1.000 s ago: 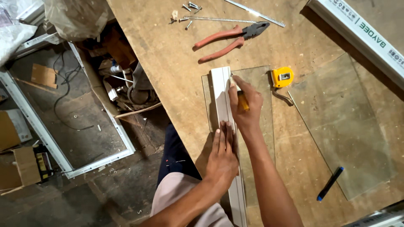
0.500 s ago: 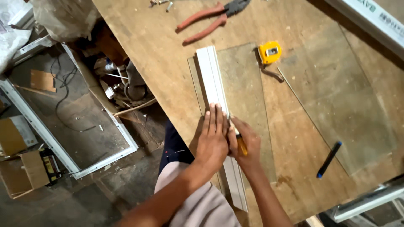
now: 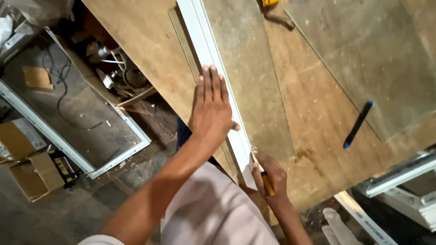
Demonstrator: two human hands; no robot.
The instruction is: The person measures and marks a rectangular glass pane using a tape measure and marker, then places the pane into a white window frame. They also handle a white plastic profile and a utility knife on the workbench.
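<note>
A long white strip [image 3: 203, 43] lies as a straightedge along a narrow pane of glass [image 3: 252, 77] on the plywood workbench [image 3: 145, 50]. My left hand [image 3: 211, 109] presses flat on the strip and the glass's left edge, fingers spread and pointing away from me. My right hand [image 3: 268, 174] is closed around a small orange-handled tool [image 3: 267, 183], its tip against the strip's right side near the glass's near edge.
A larger glass sheet [image 3: 377, 59] lies at the right with a blue-and-black marker [image 3: 358, 124] beside it. A tape measure [image 3: 270, 2] peeks in at the top. A white frame [image 3: 72, 149], cardboard and wires lie on the floor at left. White profiles [image 3: 399, 174] stand at lower right.
My right hand has drawn the tool along the strip toward me, down to the glass's near edge. My left hand stayed pressed on the strip. The camera has moved closer and lower.
</note>
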